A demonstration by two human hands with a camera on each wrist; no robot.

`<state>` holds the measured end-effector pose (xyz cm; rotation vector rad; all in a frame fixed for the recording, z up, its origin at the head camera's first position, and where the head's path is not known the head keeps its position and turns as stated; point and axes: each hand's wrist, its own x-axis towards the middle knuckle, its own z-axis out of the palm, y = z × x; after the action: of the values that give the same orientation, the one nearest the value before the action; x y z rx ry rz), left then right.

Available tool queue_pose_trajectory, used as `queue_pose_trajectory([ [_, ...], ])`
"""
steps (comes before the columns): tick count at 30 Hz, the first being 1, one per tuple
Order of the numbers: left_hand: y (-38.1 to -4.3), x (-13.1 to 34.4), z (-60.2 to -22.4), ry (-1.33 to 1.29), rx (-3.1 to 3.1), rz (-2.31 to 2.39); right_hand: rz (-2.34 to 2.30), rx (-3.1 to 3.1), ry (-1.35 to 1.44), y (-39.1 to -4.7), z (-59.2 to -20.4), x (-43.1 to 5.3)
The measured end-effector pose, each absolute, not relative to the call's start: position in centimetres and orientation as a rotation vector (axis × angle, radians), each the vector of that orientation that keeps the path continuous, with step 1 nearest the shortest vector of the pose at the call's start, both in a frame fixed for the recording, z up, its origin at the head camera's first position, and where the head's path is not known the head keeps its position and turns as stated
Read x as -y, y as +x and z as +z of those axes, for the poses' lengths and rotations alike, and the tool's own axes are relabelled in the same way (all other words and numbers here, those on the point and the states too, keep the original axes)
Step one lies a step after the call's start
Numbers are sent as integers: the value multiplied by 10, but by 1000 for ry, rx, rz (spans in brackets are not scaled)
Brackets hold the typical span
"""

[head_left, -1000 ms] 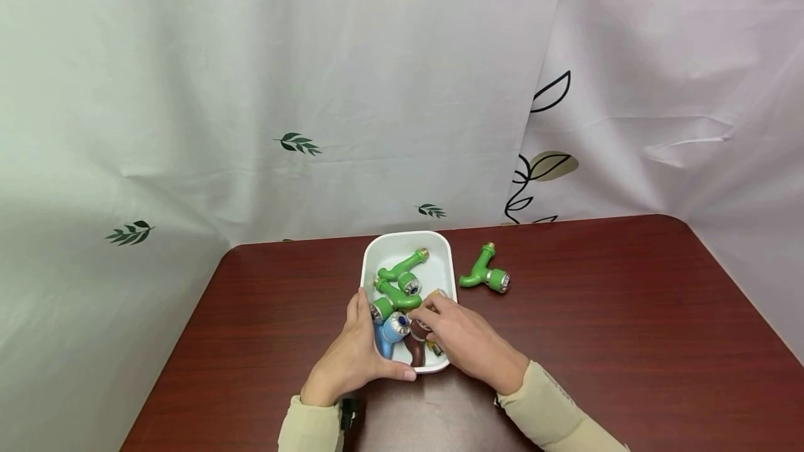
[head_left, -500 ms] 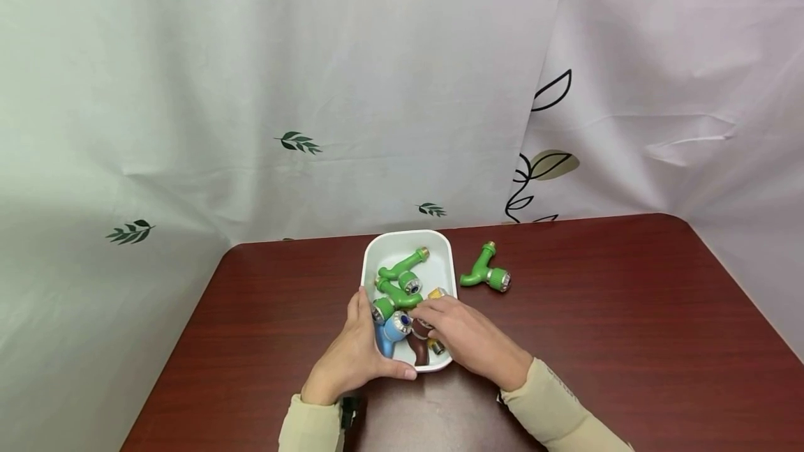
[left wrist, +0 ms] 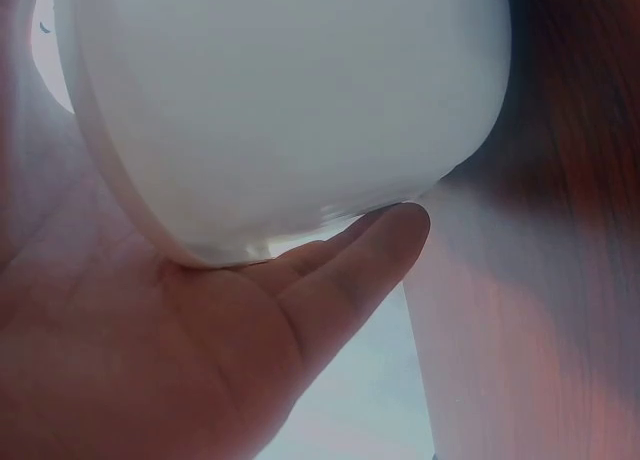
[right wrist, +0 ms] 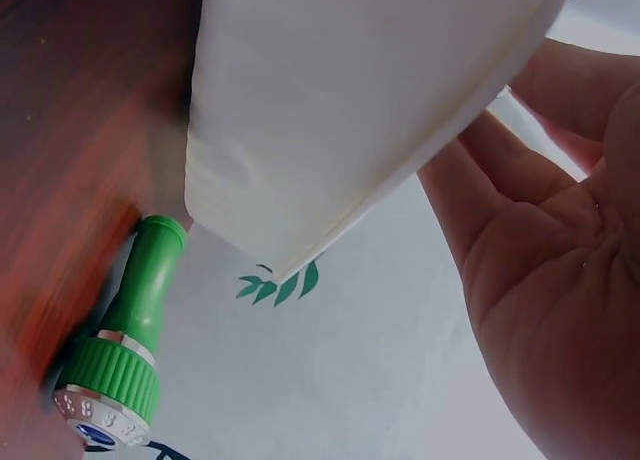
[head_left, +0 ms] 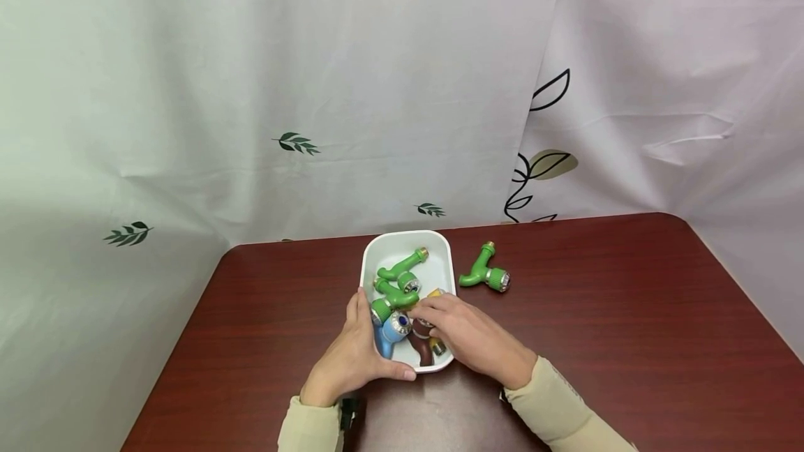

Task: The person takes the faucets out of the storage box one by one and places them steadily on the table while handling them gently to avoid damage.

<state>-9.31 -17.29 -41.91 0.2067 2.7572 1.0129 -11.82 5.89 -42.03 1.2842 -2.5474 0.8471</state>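
A white plastic bin (head_left: 391,240) holds several taps. My left hand (head_left: 354,354) is spread around its near left corner, straight fingers along the side wall (left wrist: 300,100) and thumb at the near rim. My right hand (head_left: 475,338) reaches over the right rim, its curled fingers gripping a brown tap (head_left: 422,350); the fingertips are partly hidden. Beside the brown one lies a blue tap (head_left: 388,337), with two green taps, a near one (head_left: 396,296) and a far one (head_left: 402,269), behind. A yellow tap (head_left: 435,294) is mostly covered by my right hand.
Outside the bin, a third green tap (head_left: 482,272) lies on the dark red wooden table (head_left: 597,312) to the right. A white cloth with leaf prints (head_left: 389,89) hangs behind the table's back edge.
The brown tap's spout has shifted slightly right inside the bin, and my right hand has moved a little with it. My left hand and the bin have stayed nearly still.
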Motion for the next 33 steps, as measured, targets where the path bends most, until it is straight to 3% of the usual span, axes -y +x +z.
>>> queue_pose_trajectory([
  [33, -93, 173, -418, 195, -2749, 1018, 865, 2579, 1263, -122, -399, -85],
])
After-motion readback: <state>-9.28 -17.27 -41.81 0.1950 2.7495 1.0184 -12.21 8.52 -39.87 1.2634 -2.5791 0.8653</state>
